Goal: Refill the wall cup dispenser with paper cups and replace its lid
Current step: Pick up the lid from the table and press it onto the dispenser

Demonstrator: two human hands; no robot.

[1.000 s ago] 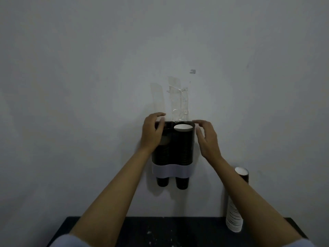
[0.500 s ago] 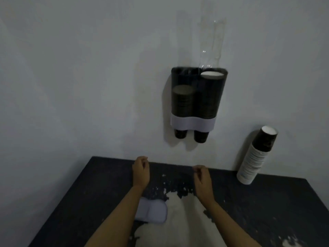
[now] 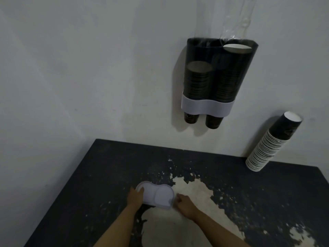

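Both hands had left the dispenser point(image 3: 216, 75) on the wall and dropped to the dark surface point(image 3: 99, 175) below it. One second earlier they were at the dispenser's open top; half a second earlier they hung above the surface, with the lid beside the left forearm and untouched. At this moment the left hand point(image 3: 136, 197) lay against the left end of the white double-lobed lid point(image 3: 156, 196), thumb over its rim. The right hand point(image 3: 184, 204) was at the lid's right end, fingers curled. The grip of each hand was closing on the lid; whether either was fully clamped could not be told, and the lid appeared tilted, its far edge raised slightly off the surface.

The dispenser's top was open. Its right tube was filled to the rim with dark paper cups, while the left tube point(image 3: 197, 81) held a shorter stack. A clear plastic sleeve point(image 3: 292, 20) stood up from the right tube. A spare stack of cups point(image 3: 272, 145) leaned against the wall, well apart from the hands.

Judgement: loading had stopped and lid replacement had begun. The protruding sleeve would probably obstruct seating of the lid unless removed first.
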